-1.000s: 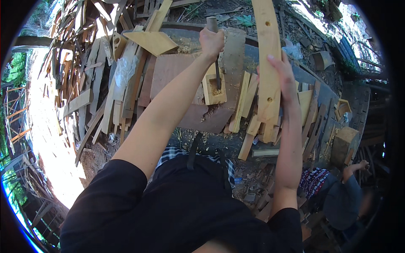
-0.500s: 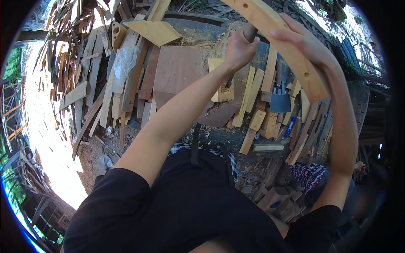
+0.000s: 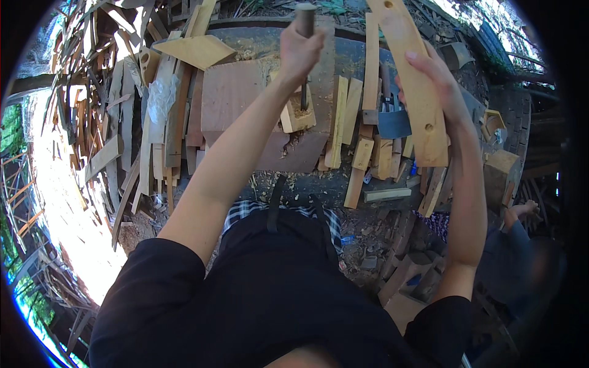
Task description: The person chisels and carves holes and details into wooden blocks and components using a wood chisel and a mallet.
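My left hand (image 3: 300,54) is wrapped around the handle of a chisel (image 3: 305,23), which stands nearly upright. The chisel's dark blade reaches down to a pale wooden block (image 3: 297,116) with a cut recess and shavings in it. Under that block lies a wide reddish-brown board (image 3: 236,104). My right hand (image 3: 440,83) grips a long, thick wooden bar (image 3: 420,98) with round holes, its thumb over the near face and most fingers hidden behind. The bar is apart from the chisel, off to its right.
Several wood strips (image 3: 338,122) and a dark flat blade (image 3: 392,124) lie right of the board. An angled light plank (image 3: 196,50) and a crumpled plastic bag (image 3: 161,101) are at the left, beside heaped scrap wood (image 3: 92,116). Another person's hand (image 3: 524,208) shows at the lower right.
The wooden bar has swung away from the chisel's handle end to the right and turned more upright. The view has shifted; my left hand still holds the chisel at the block.
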